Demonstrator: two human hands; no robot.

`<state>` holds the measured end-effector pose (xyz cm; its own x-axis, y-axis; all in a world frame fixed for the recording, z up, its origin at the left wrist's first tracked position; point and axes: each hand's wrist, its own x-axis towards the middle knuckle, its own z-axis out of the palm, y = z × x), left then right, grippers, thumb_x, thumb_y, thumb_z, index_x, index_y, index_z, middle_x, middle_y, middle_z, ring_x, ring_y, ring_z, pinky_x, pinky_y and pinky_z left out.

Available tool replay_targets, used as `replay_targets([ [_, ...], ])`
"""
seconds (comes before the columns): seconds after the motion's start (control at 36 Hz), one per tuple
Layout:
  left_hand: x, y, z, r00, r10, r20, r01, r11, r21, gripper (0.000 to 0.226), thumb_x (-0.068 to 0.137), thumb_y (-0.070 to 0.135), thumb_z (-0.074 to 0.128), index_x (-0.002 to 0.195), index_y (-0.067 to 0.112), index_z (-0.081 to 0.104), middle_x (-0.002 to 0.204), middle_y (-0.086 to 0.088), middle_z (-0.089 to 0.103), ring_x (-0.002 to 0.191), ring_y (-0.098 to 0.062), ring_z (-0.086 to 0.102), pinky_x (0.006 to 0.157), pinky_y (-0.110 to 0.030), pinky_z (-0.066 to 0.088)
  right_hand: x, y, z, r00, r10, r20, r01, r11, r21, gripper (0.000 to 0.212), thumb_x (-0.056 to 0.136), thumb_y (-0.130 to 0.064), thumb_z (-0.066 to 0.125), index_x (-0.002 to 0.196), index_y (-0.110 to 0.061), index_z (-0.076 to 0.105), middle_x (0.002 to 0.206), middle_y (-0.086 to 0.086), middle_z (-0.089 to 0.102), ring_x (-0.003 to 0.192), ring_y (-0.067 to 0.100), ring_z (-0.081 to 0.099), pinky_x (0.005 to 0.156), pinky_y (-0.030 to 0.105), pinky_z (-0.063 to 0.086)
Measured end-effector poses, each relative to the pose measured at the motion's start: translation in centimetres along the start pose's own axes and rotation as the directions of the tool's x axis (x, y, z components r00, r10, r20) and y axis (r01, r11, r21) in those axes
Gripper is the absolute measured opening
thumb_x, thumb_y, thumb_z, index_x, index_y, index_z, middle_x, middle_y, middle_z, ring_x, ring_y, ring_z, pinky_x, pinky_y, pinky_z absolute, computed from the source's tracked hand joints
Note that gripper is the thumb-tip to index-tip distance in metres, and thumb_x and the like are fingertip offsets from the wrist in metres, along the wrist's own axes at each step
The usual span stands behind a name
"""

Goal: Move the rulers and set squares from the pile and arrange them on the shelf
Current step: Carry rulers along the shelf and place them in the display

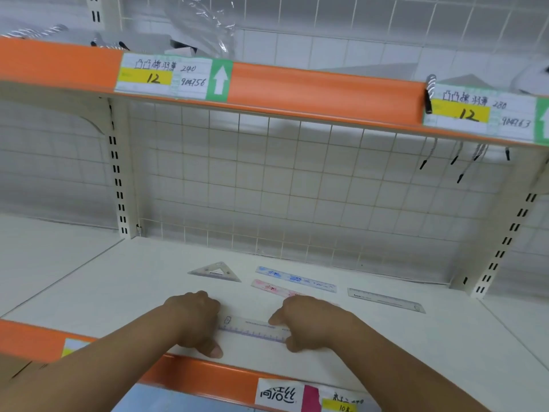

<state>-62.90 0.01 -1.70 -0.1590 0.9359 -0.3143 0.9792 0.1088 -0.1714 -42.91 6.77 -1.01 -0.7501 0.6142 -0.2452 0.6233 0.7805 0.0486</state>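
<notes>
Five drawing tools lie on the white shelf (124, 295) in the lower half of the frame: four rulers and one set square.

The clear ruler (255, 328) sits at lower centre, nearest the orange front edge. Its long axis runs left to right, dipping slightly to the right, roughly parallel to that edge. The left hand (193, 319) covers its left end with curled fingers and holds it, thumb stretched down towards the front edge. The right hand (309, 322) pinches the right end, with the thumb on top pointing left and a finger below.

Just above the hands, the pink ruler (271, 288) and the blue ruler (295, 279) lie side by side and parallel, slanting from upper left to lower right. The pink ruler's right end is hidden behind the right hand. The grey ruler (386, 300) lies apart at centre right on the same slant.

The set square (215, 273) lies flat left of the blue ruler, apex towards the wire grid behind.
</notes>
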Motion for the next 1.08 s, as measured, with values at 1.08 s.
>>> replay_targets([
  [1.08, 1.0, 13.1, -3.8, 0.989, 0.145, -0.032, -0.147, 0.987, -0.070, 0.079, 0.076, 0.058, 0.069, 0.140, 0.022, 0.039, 0.135, -0.002, 0.046, 0.123, -0.023, 0.046, 0.096, -0.035, 0.040, -7.3, 14.5, 1.6, 0.976, 0.212, -0.041, -0.215, 0.971, -0.100, 0.039, 0.083, -0.023, 0.061, 0.120, -0.011, 0.054, 0.105, 0.006, 0.049, 0.091, 0.023, 0.052, 0.072, 0.031, 0.042],
])
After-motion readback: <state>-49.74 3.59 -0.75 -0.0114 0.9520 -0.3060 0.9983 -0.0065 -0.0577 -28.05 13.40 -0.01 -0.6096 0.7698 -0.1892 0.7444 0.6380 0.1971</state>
